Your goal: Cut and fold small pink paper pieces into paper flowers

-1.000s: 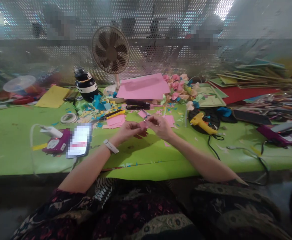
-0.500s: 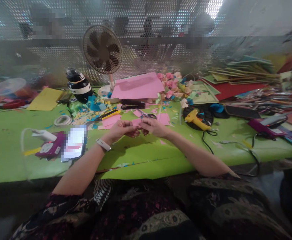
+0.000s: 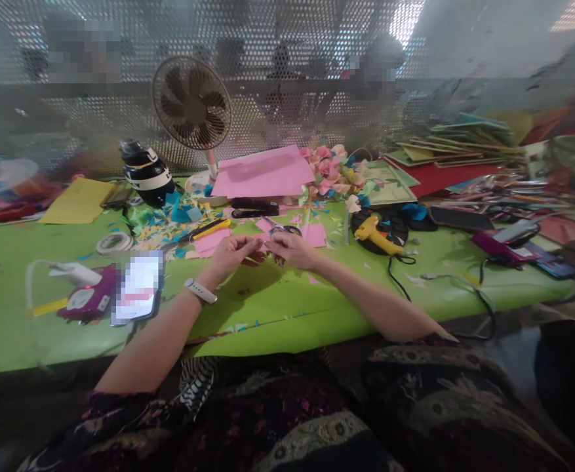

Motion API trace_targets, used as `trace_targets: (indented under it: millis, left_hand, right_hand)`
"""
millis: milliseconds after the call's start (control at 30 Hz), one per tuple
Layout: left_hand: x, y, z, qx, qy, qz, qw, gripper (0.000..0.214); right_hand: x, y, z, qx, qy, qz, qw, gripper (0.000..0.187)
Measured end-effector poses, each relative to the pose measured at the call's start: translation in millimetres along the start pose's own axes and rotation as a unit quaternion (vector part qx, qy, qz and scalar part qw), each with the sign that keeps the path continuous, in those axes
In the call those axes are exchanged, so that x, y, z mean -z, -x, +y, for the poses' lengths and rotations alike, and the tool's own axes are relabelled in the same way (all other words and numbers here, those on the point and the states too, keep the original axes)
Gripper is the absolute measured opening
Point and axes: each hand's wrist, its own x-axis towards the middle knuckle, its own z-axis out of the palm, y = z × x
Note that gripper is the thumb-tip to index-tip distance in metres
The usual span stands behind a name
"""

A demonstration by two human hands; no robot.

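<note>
My left hand (image 3: 234,253) and my right hand (image 3: 291,250) meet above the green table (image 3: 267,298), fingertips pinched together on a small pink paper piece (image 3: 264,244) that is mostly hidden between them. A white watch sits on my left wrist. Just beyond my hands lie pink paper squares (image 3: 313,235), scissors (image 3: 281,228) and a yellow-black pen (image 3: 210,229). A big pink sheet (image 3: 262,172) lies further back, with paper flowers (image 3: 330,172) to its right.
A phone (image 3: 137,288) and purple device with white cable lie left. Table fan (image 3: 191,113), black bottle (image 3: 145,172), tape roll (image 3: 113,242), paper scraps behind. Yellow glue gun (image 3: 377,235) with cord, phones and stacked card sheets (image 3: 464,151) crowd the right. Mesh wall at the back.
The view has shifted so everything sits further left. My hands stay together on the pink piece, their fingertips drawn closer into a tighter pinch.
</note>
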Motion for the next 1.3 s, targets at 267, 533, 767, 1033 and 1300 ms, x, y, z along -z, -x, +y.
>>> trace_targets:
  millis: [267, 533, 767, 1033, 1300]
  left_hand:
    - [-0.1, -2.3, -2.2, 0.018, -0.004, 0.011, 1.0, 0.054]
    - [5.2, -13.1, -8.7, -0.018, 0.053, 0.092, 0.994, 0.047]
    - [4.9, -12.4, -8.7, -0.015, 0.026, 0.076, 0.997, 0.039]
    - [8.3, -15.9, -12.7, -0.03, 0.06, 0.091, 0.994, 0.041]
    - [11.7, -19.7, -18.8, -0.024, 0.055, 0.097, 0.993, 0.046]
  right_hand:
    - [11.9, -6.8, 8.8, -0.02, 0.105, 0.051, 0.993, 0.024]
    - [43.3, -21.4, 24.9, -0.151, 0.437, 0.081, 0.883, 0.028]
    - [37.4, -27.4, 36.8, -0.169, 0.455, 0.082, 0.871, 0.034]
    - [39.1, -31.5, 35.7, -0.181, 0.434, 0.069, 0.88, 0.031]
    - [38.7, -26.0, 21.9, -0.182, 0.436, 0.061, 0.879, 0.026]
